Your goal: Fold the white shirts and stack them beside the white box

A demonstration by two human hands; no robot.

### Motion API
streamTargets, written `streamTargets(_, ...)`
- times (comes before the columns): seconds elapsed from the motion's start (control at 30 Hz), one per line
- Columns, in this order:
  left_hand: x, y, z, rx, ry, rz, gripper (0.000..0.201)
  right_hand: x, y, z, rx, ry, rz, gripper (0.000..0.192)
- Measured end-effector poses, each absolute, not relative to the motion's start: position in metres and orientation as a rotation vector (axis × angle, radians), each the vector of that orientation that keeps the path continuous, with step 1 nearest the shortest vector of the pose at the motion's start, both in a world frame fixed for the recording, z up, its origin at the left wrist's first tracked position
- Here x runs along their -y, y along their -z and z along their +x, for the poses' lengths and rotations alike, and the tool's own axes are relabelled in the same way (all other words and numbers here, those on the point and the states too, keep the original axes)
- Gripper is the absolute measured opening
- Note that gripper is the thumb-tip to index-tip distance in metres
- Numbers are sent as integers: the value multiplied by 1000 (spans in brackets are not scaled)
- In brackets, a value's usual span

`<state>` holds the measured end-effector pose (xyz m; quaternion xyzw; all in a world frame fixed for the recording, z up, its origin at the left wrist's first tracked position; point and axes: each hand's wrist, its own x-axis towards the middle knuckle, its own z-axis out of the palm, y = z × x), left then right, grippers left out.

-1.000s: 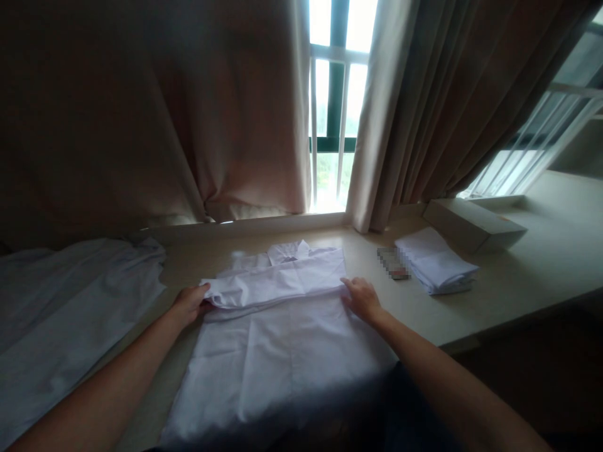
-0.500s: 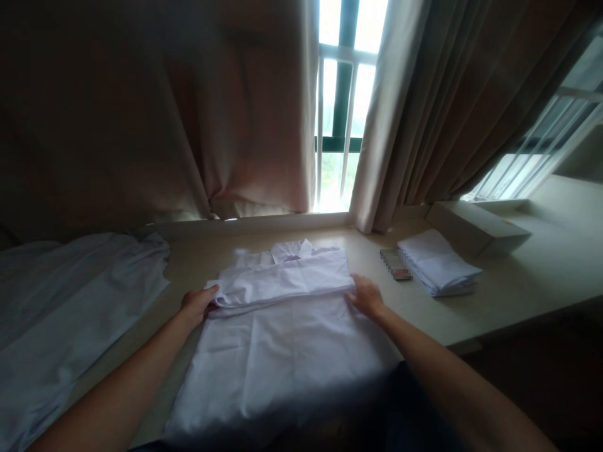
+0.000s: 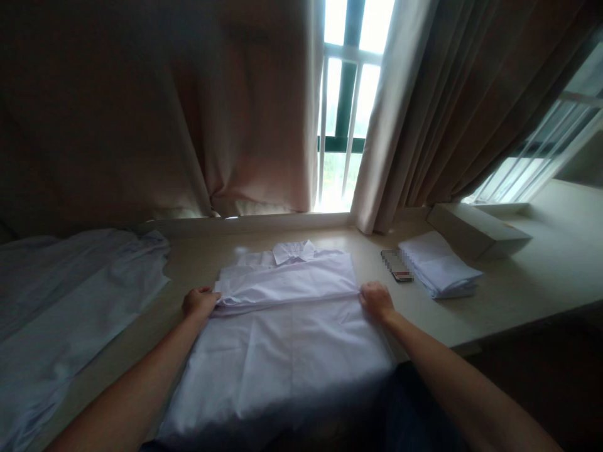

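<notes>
A white collared shirt (image 3: 292,326) lies spread in front of me, its collar toward the window and its lower part reaching down to my body. Across its upper half runs a folded band of the fabric. My left hand (image 3: 200,301) pinches the left end of this band, fingers closed on the cloth. At the right end, my right hand (image 3: 375,300) has its fingers closed on the shirt's edge. The fingertips of both hands are partly hidden.
White cloth (image 3: 80,301) lies loosely at the left. On the right are a blurred phone-like flat object (image 3: 396,265), a folded white stack (image 3: 438,263) and a pale box (image 3: 478,229). Brown curtains (image 3: 254,125) hang behind the pale tabletop (image 3: 509,295), whose front edge shows at right.
My right hand has shifted slightly to the right along with the shirt's right edge, and the folded band looks pulled a bit wider. My left hand has turned slightly at its end.
</notes>
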<state>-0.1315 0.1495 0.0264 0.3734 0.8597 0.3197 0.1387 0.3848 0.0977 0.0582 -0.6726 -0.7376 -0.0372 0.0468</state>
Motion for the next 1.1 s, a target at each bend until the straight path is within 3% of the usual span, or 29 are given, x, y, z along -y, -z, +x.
streamTargets(0.17,-155,-24,-136,-2542,-894,1162,48,-111,-73,387,2274,19,-2041,21)
streamTargets(0.33,-164,-35,-109,-2499,-874,1826,50,-156,-83,374,2195,-54,-2066,48)
streamTargets(0.43,-174,-34,-89,-2357,-629,2120,60,-187,-75,354,2215,-143,-2056,58)
streamTargets(0.63,-179,-2,-91,-2392,-197,2021,71,-211,-31,335,2190,-341,-2176,79)
streamTargets(1.1,-190,-5,-79,-2456,-220,1969,76,-242,-12,344,2179,-259,-2236,82)
